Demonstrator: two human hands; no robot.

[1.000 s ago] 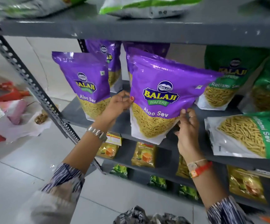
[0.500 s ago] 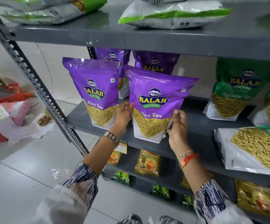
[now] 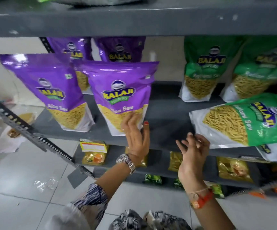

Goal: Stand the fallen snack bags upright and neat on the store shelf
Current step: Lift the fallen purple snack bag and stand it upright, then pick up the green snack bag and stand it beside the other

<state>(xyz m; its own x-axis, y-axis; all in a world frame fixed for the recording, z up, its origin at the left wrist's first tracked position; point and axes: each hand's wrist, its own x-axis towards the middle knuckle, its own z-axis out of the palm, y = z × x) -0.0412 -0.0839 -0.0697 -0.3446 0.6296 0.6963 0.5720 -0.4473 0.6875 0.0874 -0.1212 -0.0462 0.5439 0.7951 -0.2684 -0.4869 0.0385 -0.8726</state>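
Observation:
Two purple Aloo Sev bags stand upright at the front of the grey middle shelf (image 3: 166,113): one at the left (image 3: 51,90), one in the middle (image 3: 121,95). My left hand (image 3: 137,136) lies flat against the lower right corner of the middle bag, fingers spread. My right hand (image 3: 192,150) hovers empty, fingers apart, just left of a green Ratlami Sev bag (image 3: 243,120) that lies on its side at the shelf's front right. Two more purple bags (image 3: 119,50) and two green bags (image 3: 205,70) stand behind.
The upper shelf (image 3: 134,20) hangs low over the bags. A perforated steel upright (image 3: 26,130) slants down the left. Lower shelves hold small yellow packets (image 3: 93,156) and green packets (image 3: 151,179). White tiled floor lies to the left, with red and pink packaging at the left edge.
The middle purple bag was set upright on the shelf. My right hand let go of it and moved right toward the fallen green bag; my left hand slid to its right corner.

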